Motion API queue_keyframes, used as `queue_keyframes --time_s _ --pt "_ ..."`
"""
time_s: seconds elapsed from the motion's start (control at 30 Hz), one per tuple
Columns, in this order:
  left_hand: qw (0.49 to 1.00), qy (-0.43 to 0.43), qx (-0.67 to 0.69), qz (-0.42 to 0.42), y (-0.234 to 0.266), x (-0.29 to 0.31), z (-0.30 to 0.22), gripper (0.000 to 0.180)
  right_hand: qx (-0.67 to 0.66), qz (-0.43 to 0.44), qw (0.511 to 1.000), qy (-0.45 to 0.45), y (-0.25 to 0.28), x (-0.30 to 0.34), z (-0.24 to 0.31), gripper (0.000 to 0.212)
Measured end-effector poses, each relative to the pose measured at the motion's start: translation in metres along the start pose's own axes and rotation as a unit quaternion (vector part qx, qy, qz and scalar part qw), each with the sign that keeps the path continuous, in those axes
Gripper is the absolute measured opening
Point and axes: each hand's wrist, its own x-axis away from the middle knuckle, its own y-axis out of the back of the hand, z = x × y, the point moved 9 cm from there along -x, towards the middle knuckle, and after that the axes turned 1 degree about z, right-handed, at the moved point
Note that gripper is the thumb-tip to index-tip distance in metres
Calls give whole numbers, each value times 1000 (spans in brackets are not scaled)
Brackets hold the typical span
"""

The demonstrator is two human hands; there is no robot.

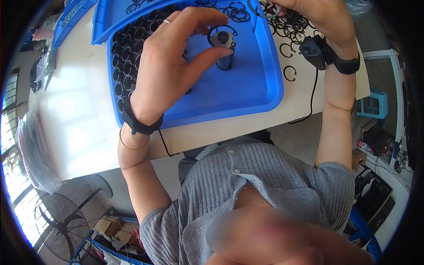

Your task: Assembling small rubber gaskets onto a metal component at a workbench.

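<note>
A dark cylinder (pixel 225 62) with a light grey top stands upright in the blue tray (pixel 221 112). A black open retaining ring (pixel 232 31) lies at its top. My left hand (pixel 170 62) curves around this top from the left, thumb and fingers apart. The thumb tip overlaps the cylinder's near side; whether it presses there I cannot tell. My right hand (pixel 329 20), partly cut off by the upper edge, pinches a dark ring-shaped piece (pixel 264 16) above the tray's far right rim. What that piece belongs to is out of view.
Rows of dark cylindrical parts (pixel 123 66) fill the tray's left side. Loose retaining rings (pixel 289 73) are scattered on the table right of the tray, with more inside it at the back (pixel 238 13). Cables run from both wrist straps. A fan (pixel 59 227) stands lower left.
</note>
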Motion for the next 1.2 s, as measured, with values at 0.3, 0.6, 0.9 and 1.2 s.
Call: queue_keyframes --time_s 0.3,0.6,0.9,1.2 --pt "999 38 3 34 -7 2 6 44 -3 27 1000 6 -10 -2 -3 14" --pt "998 53 -21 41 -8 3 4 42 -19 35 999 -13 -16 0 -10 17" --pt "997 31 -40 64 -11 3 5 52 -18 51 998 -11 -22 -2 -7 16" --pt "1000 9 9 -8 1 1 6 64 -81 55 995 -16 -30 1 -4 17"
